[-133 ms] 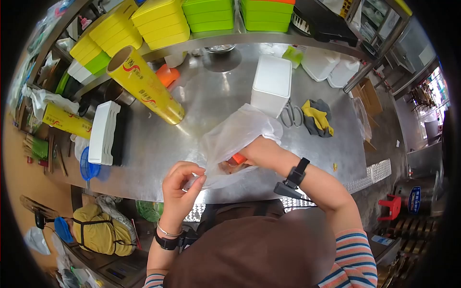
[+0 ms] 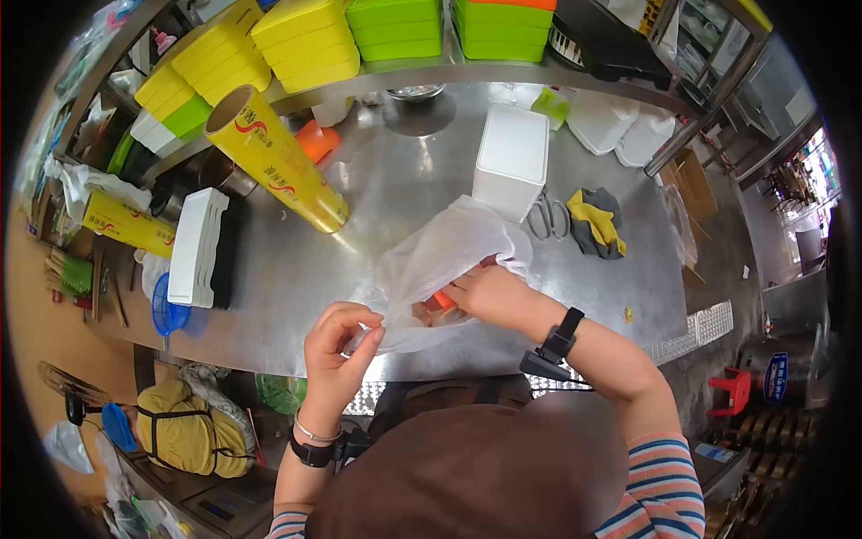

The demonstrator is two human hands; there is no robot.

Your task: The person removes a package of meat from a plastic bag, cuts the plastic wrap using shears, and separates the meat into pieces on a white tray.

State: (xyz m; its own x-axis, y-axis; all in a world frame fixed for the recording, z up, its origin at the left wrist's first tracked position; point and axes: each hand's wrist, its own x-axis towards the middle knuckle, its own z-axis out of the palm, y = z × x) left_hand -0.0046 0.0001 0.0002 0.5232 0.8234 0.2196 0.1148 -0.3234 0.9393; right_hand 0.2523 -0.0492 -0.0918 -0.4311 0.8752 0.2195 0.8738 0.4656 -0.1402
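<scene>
A translucent white plastic bag lies on the steel table with its mouth facing me. Its near edge is pinched between the thumb and fingers of my left hand. My right hand is at the mouth of the bag with its fingers bent inward, partly covered by the plastic. Beside those fingertips shows an orange-red item, and brownish contents lie below it; I cannot make out their kind. Whatever my right fingers grip is hidden.
A white lidded container stands behind the bag, with scissors and a grey-yellow glove to its right. Left of the bag are a yellow cling-film roll, stacked white trays and a blue strainer. A shelf carries yellow and green boxes.
My right hand has drawn back slightly out of the bag, so more of its back and fingers show. My left hand keeps its place on the bag's edge.
</scene>
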